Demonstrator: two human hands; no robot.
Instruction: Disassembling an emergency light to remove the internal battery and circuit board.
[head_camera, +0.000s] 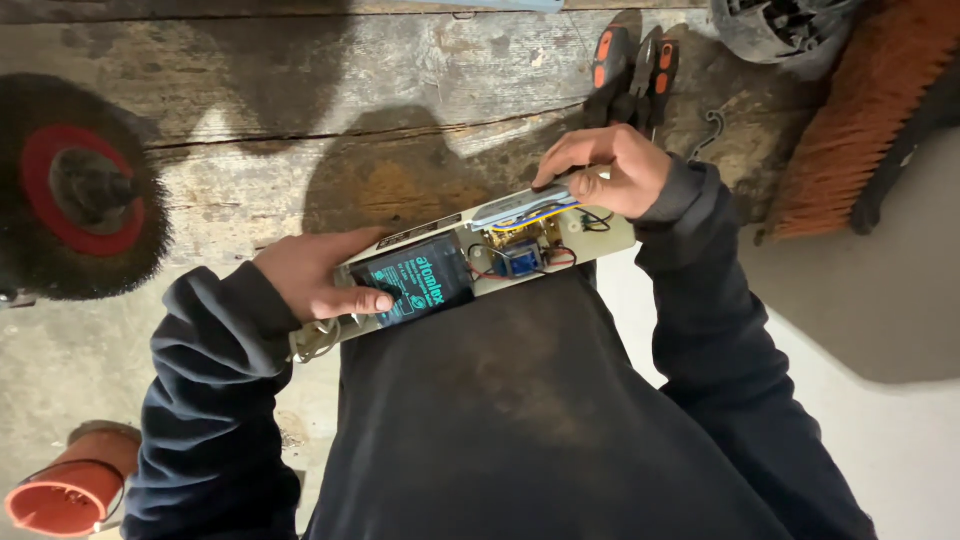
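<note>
The left hand (315, 275) grips the 8 o'clock end of an opened beige case (470, 262) held against the person's dark top, thumb pressed flat on a black battery (420, 280) with a teal label, while the right hand (605, 170) at 2 o'clock has its fingers (560, 165) curled shut over a grey strip (520, 205) on the case's far edge. Between the hands sits a circuit board (520, 250) with a blue part and red, blue and yellow wires. On the wooden desk (300, 100), pliers (630, 70) with black-and-orange handles lie at 1 o'clock, an orange-bristled brush (860, 120) at 2, a red-centred wire wheel (80, 190) at 9, a red plug (70, 490) at 7.
</note>
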